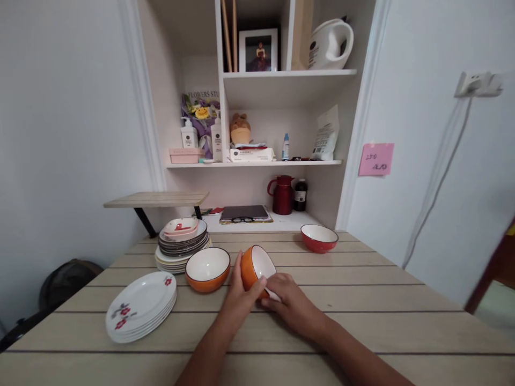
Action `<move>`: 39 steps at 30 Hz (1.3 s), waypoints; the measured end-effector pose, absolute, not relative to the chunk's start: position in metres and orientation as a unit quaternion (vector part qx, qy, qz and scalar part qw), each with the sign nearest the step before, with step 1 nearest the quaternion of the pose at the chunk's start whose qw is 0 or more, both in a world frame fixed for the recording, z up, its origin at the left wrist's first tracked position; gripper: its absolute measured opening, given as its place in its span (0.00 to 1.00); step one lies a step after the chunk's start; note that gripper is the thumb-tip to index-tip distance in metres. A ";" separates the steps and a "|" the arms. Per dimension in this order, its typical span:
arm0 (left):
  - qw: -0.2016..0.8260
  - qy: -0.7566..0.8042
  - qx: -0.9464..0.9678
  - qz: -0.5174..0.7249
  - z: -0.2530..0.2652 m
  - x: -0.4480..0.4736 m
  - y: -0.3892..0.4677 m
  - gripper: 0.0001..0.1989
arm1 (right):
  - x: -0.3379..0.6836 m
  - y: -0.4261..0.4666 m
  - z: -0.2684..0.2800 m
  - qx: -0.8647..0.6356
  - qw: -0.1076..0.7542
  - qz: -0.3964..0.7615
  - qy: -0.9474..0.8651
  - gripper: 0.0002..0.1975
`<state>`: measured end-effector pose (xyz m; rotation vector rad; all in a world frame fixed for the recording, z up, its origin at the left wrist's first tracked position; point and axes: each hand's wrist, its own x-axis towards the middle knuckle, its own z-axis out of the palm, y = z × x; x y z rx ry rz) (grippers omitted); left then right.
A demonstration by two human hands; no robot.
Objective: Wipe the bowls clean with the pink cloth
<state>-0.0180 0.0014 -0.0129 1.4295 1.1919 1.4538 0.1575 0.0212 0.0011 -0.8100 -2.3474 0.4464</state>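
Observation:
My left hand (242, 287) is closed around the side of an orange bowl (248, 268), which is tilted with its white inside facing right. At the bowl's near right rim is my right hand (287, 300), its fingers bent around a thin white cloth (273, 295) that shows in part under them. Whether it is fabric or paper I cannot tell. A second orange bowl (207, 284) stands upright on the table just left of my left hand. Farther back on the right sits a red bowl (319, 246) with a white inside.
White flowered plates (140, 300) are stacked at the left front. Behind them rises a pile of mixed plates (183, 247) topped by small dishes, near a raised wooden shelf (156, 200). A red jug (282, 195) and a closed laptop (245, 213) rest at the back.

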 end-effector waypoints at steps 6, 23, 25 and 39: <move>0.370 0.470 0.554 0.579 -0.012 -0.015 0.005 0.47 | 0.166 0.025 0.001 -0.346 0.248 0.126 -0.896 0.13; 0.405 0.440 0.574 0.560 -0.015 -0.018 0.001 0.51 | 0.159 0.023 -0.008 -0.324 0.288 0.104 -0.895 0.01; 0.391 0.441 0.570 0.573 -0.015 -0.017 0.002 0.47 | 0.160 0.023 -0.007 -0.314 0.285 0.110 -0.899 0.02; 0.350 0.474 0.568 0.575 -0.025 -0.019 0.015 0.41 | 0.169 0.027 0.000 -0.368 0.217 0.062 -0.902 0.19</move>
